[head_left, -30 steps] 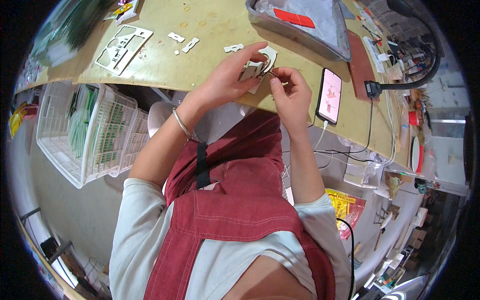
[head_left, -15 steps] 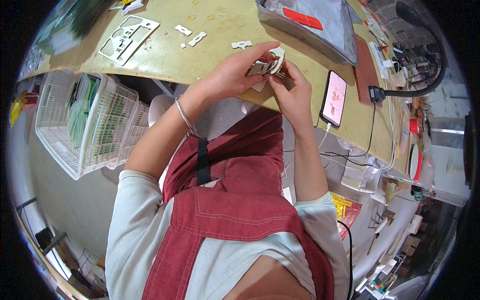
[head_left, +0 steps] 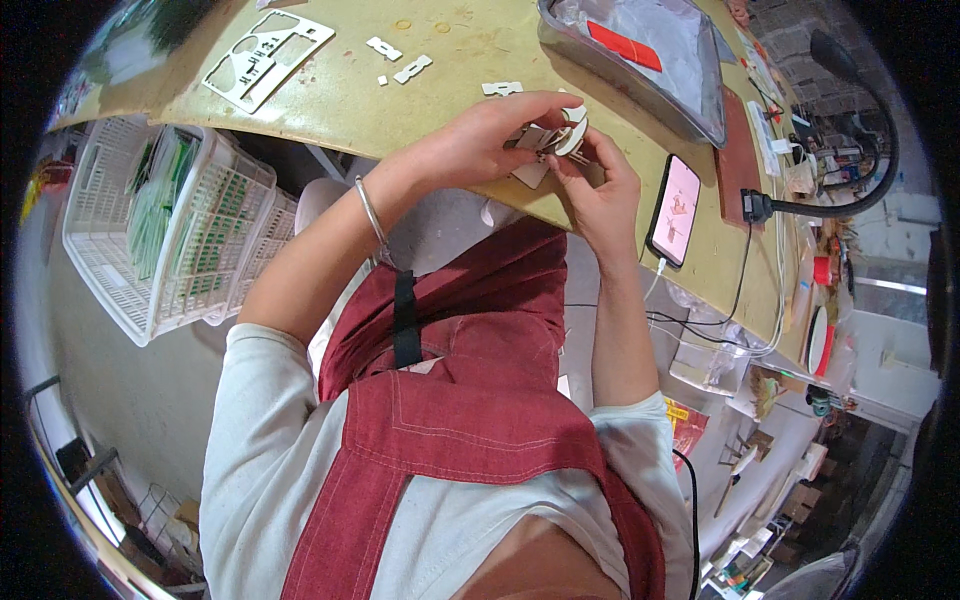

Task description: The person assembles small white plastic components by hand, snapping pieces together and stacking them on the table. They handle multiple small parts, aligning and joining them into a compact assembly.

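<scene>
Both my hands meet over the near edge of the yellow-green table, around a small pale model of flat cut pieces (head_left: pixel 570 137). My left hand (head_left: pixel 480 140), with a bangle on its wrist, curls round the model's left side, fingers over the top. Thumb and fingers of my right hand (head_left: pixel 606 190) pinch its right side. A rounded piece stands up between them, with thin prongs beside it. My fingers hide part of the model. Just beyond my left fingers lies a flat notched piece (head_left: pixel 502 89). Two more notched pieces (head_left: pixel 412 69) rest farther left, near a tiny square (head_left: pixel 382 80).
A cut-out sheet (head_left: pixel 268 60) lies at the far left. A grey tray (head_left: pixel 633 95) holding a red item (head_left: pixel 625 45) stands at the back. To my right are a lit phone (head_left: pixel 674 210) on a cable and a black gooseneck lamp (head_left: pixel 860 200). White baskets (head_left: pixel 170 230) stand below left.
Table and things on it sit slightly farther right in view. My right fingers have spread a little from the model, and more of its rounded piece shows. Both hands stay on it.
</scene>
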Demonstrator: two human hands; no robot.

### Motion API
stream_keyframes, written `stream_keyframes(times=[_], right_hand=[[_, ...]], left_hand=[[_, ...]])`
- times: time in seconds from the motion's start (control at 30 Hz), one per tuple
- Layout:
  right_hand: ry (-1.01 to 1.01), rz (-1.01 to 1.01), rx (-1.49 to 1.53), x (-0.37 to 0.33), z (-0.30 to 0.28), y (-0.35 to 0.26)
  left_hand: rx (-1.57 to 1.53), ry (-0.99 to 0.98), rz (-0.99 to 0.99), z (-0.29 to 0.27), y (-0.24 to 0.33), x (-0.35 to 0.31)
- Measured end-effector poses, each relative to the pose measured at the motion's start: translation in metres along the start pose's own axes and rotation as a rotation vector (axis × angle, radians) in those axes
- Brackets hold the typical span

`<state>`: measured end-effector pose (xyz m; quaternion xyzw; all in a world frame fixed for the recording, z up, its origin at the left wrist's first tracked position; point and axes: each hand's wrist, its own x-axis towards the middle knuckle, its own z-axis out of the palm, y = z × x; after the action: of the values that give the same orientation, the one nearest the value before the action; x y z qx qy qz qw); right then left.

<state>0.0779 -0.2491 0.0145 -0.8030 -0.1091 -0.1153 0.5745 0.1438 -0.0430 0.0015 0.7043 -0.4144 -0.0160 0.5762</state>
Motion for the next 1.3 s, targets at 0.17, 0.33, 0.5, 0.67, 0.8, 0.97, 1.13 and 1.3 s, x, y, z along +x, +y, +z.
stream_keyframes(times=[0.17, 0.33, 0.5, 0.67, 0.8, 0.97, 1.13, 1.3], right_hand=[[0.002, 0.0, -0.073, 0.0, -0.001, -0.001], [0.003, 0.036, -0.106, -0.001, 0.002, -0.01], [0.002, 0.03, -0.138, -0.003, 0.0, -0.01], [-0.006, 0.028, -0.128, -0.002, 0.001, -0.007], [0.0, 0.038, -0.075, -0.002, 0.002, -0.009], [0.014, 0.028, -0.203, -0.002, 0.002, -0.011], [0.006, 0.041, -0.24, -0.004, 0.005, -0.015], [0.007, 0.04, -0.323, -0.006, 0.007, -0.016]], left_hand=[[-0.01, -0.015, 0.014, -0.006, -0.003, 0.0], [0.011, 0.019, 0.011, -0.008, -0.005, -0.004], [0.143, 0.085, 0.132, -0.002, -0.011, -0.005], [0.138, 0.084, 0.129, -0.002, -0.013, -0.001], [0.147, 0.079, 0.113, -0.005, -0.011, 0.001], [0.165, -0.033, 0.003, -0.012, -0.006, 0.002], [0.231, 0.025, 0.051, -0.007, -0.011, 0.0], [0.205, 0.111, 0.074, 0.0, -0.012, -0.005]])
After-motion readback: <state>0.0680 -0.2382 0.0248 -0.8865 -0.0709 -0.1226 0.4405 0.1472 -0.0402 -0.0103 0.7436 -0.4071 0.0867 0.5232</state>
